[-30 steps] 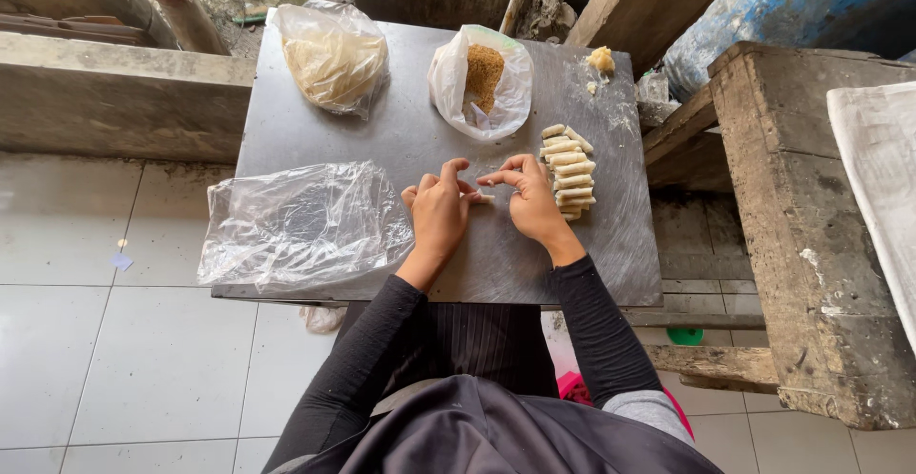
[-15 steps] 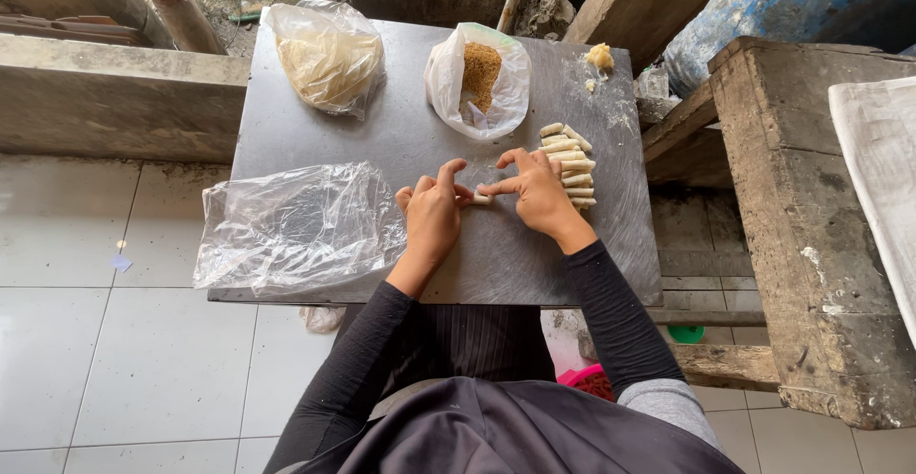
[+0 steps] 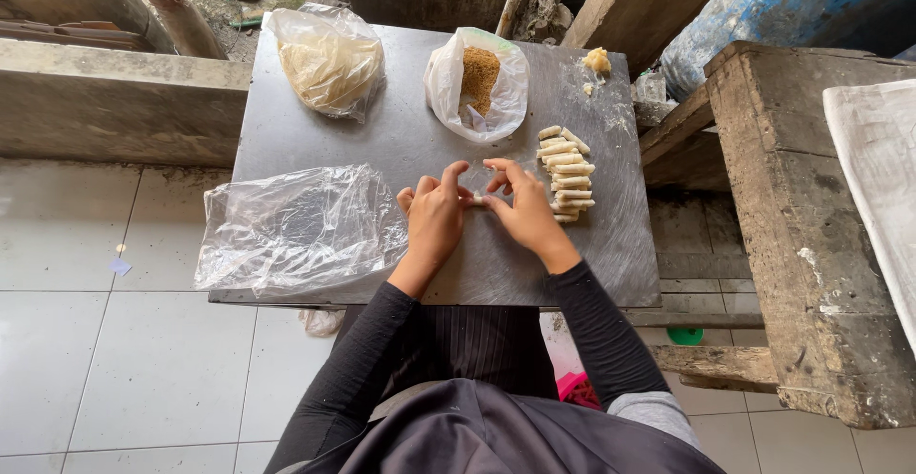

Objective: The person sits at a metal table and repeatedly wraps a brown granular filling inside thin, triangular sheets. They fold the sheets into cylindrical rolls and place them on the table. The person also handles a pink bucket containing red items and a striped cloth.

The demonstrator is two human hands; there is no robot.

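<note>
Plastic sheet [image 3: 301, 231], clear and crumpled, lies on the left part of the grey metal table [image 3: 382, 140], reaching down to the table's near edge. Behind it, at the far left corner, sits a clear bag [image 3: 329, 59] filled with pale yellowish stuff. Further right along the back edge stands a second bag [image 3: 477, 83], open at the top, with brown crumbs inside.

Near the middle of the table the left hand [image 3: 434, 216] and the right hand [image 3: 520, 207] meet, fingertips turned toward each other. Both are pinching a small pale roll [image 3: 476, 199] between them, just above the table top; only a little of it shows between the fingers. The left thumb points upward and the other fingers are curled in.

Just beside the right hand, on its far side, lies a stack of finished pale rolls [image 3: 565, 174], laid side by side in a short row. A small yellowish lump [image 3: 597, 59] rests near the far right corner. Right of the table stands a worn wooden bench [image 3: 792, 245].
</note>
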